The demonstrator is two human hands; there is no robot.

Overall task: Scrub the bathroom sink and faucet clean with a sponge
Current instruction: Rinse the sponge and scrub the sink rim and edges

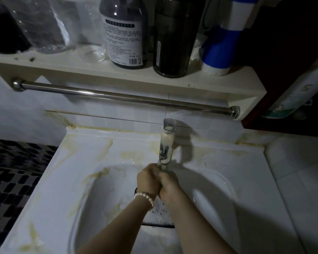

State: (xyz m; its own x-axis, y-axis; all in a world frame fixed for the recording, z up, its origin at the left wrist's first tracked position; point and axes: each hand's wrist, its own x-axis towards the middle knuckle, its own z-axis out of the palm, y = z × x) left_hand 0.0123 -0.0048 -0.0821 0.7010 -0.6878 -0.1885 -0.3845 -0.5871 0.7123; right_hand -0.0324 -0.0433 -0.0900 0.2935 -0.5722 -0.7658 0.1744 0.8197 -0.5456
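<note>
White ceramic sink [66,173], stained yellow along rim and basin wall, is seen filling the lower frame. Chrome faucet [167,143] is mounted at 12 o'clock of the basin, spout directed toward 6 o'clock. Left hand [147,180], with a pearl bracelet [145,197] at the wrist, and right hand [170,186] are pressed together under the spout, fingers curled; whether anything is gripped cannot be told. No sponge is made out. Dark bottles [125,32] are ranged on a shelf [99,72] at 12 o'clock, above a steel rail [125,97].
</note>
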